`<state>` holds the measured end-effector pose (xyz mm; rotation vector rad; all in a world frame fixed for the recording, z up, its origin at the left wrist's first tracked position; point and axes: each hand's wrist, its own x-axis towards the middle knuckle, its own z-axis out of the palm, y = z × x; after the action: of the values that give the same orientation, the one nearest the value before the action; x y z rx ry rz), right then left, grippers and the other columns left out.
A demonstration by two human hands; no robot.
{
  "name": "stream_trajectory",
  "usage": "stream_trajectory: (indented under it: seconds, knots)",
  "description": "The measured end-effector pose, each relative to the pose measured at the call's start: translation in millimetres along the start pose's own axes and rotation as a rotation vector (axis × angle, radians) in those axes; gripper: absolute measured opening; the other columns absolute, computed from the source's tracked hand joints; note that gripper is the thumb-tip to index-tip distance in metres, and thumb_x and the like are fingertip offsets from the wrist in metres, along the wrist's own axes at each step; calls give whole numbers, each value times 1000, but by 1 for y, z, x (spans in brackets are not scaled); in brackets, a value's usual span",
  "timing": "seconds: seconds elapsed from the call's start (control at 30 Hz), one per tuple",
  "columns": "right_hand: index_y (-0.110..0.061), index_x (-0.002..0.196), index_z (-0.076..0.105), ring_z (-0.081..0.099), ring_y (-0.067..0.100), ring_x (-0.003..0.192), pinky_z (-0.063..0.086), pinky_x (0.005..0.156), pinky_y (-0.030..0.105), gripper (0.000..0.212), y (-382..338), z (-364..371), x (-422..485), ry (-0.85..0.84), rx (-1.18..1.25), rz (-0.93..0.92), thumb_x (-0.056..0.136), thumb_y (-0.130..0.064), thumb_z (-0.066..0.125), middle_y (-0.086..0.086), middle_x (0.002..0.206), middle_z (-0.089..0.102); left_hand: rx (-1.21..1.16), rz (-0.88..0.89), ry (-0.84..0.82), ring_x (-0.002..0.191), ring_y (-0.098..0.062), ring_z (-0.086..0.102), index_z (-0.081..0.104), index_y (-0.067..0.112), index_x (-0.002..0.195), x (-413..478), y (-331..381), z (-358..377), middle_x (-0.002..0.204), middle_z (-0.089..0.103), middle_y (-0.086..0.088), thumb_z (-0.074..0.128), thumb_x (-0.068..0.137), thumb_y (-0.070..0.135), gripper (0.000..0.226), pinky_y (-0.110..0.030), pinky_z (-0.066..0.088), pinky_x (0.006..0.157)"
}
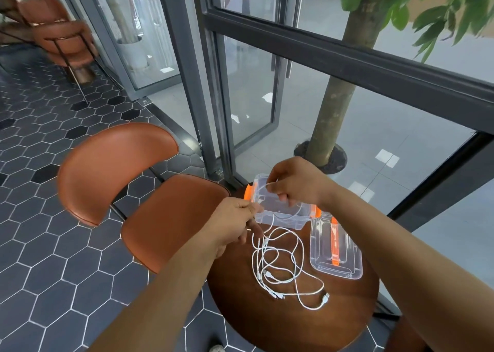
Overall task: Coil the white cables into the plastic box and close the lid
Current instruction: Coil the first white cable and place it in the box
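A clear plastic box (283, 216) with orange side clips stands open at the far edge of the small round wooden table (294, 322). Its clear lid (336, 252), with an orange handle, lies flat to the right of the box. Several white cables (280, 268) lie tangled on the table in front of the box. My right hand (294, 183) hovers over the box, pinching one cable strand. My left hand (235, 223) holds the same strand at the box's left front corner, and the strand runs down to the tangle.
A brown leather chair (149, 191) stands left of the table, touching its edge. Glass doors with dark frames (213, 84) and a tree trunk (336, 97) rise behind the table. More chairs (61, 36) sit at the far left on the hexagon-tiled floor.
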<state>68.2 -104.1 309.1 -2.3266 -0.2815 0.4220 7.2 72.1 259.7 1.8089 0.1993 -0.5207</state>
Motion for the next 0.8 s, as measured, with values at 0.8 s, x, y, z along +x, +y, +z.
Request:
stream_trajectory:
  seconds: [0.8]
  knots:
    - [-35,94,63,58,4,64,45,62,22,7,53,99,-53,152,132,-330,98,-33,58,-24,69,61,-1182,45,8,83,-28,77,59,10,94,-4,10,-2,82,76,-12,35,108,23,31,-40,56,81]
